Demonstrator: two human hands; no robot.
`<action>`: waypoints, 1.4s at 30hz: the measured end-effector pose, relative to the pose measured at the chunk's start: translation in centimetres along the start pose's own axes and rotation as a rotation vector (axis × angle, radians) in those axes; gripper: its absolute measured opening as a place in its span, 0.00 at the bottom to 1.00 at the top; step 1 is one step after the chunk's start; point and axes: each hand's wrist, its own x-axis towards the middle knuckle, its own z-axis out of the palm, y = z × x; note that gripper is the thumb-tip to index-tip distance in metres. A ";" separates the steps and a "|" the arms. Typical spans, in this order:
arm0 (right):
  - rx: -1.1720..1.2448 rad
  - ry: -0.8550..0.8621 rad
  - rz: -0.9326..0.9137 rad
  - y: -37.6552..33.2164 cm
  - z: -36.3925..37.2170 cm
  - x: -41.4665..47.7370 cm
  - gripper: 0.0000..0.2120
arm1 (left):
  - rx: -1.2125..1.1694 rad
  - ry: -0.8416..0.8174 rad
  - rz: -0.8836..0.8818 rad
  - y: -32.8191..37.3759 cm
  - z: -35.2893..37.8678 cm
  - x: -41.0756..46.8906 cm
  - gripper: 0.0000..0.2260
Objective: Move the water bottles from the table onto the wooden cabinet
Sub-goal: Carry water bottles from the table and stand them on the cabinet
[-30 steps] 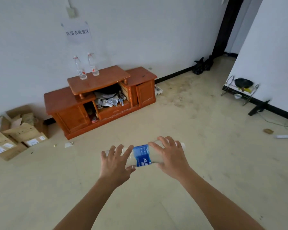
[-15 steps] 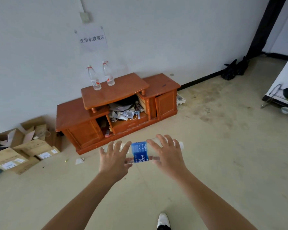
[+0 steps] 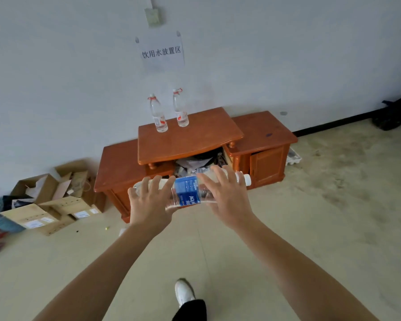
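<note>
Clasping clear plastic bottle [image 3: 187,193], left grip [image 3: 149,202] and right grip [image 3: 227,197] curled round it

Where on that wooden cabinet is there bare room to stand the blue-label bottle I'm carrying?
For the blue-label bottle: the raised middle top is bare in front and right of the two red-capped bottles. The lower right top and lower left top are bare. Crowded: the back-left corner by those bottles, and the open shelf underneath, stuffed with clutter.

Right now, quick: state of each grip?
Left grip: holds the base end of the clear plastic water bottle with the blue label.
Right grip: holds the same bottle's neck end.
</note>
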 end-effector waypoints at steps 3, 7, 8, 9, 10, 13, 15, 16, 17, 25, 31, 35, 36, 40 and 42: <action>0.006 -0.007 -0.012 1.7 2.7 4.8 0.38 | -0.001 0.004 -0.013 -1.1 2.1 5.3 0.42; -0.019 -0.007 -0.037 4.7 6.1 11.7 0.37 | -0.063 0.054 0.011 -2.4 5.9 13.4 0.41; -0.039 -0.015 -0.036 5.7 7.0 14.1 0.38 | -0.083 0.063 0.023 -2.6 6.9 16.3 0.41; -0.058 -0.013 -0.035 6.7 7.8 16.4 0.39 | -0.098 0.068 0.031 -2.8 7.7 18.9 0.41; -0.075 -0.026 -0.024 7.6 8.2 18.6 0.40 | -0.109 0.052 0.034 -2.9 8.2 21.5 0.40; -0.096 -0.053 -0.011 9.7 9.7 25.4 0.42 | -0.166 0.038 0.026 -3.7 9.9 29.2 0.39; -0.111 -0.061 0.004 11.2 10.4 29.9 0.43 | -0.186 0.046 0.056 -4.4 10.3 34.6 0.38; -0.120 -0.054 0.021 11.9 10.6 31.7 0.42 | -0.187 0.055 0.074 -4.5 10.2 36.8 0.38; -0.118 -0.052 0.033 12.5 10.9 33.2 0.42 | -0.195 0.060 0.097 -4.7 10.3 38.7 0.38; -0.116 -0.156 0.089 20.7 17.4 44.7 0.40 | -0.199 -0.058 0.166 -3.2 15.6 53.8 0.39; -0.015 -0.254 0.101 28.0 24.6 54.4 0.37 | -0.108 -0.201 0.153 -1.5 20.5 66.2 0.40; 0.043 -0.328 0.054 32.3 27.9 61.2 0.35 | -0.104 -0.308 0.119 -1.0 22.8 73.4 0.40; 0.046 -0.340 0.042 33.0 28.3 62.6 0.34 | -0.106 -0.311 0.116 -1.1 23.3 74.6 0.39; 0.054 -0.413 -0.008 34.6 30.6 67.5 0.32 | -0.166 -0.378 0.090 -1.9 26.3 78.4 0.41; 0.052 -0.447 -0.015 34.9 31.6 69.2 0.32 | -0.226 -0.437 0.065 -2.4 27.9 79.7 0.41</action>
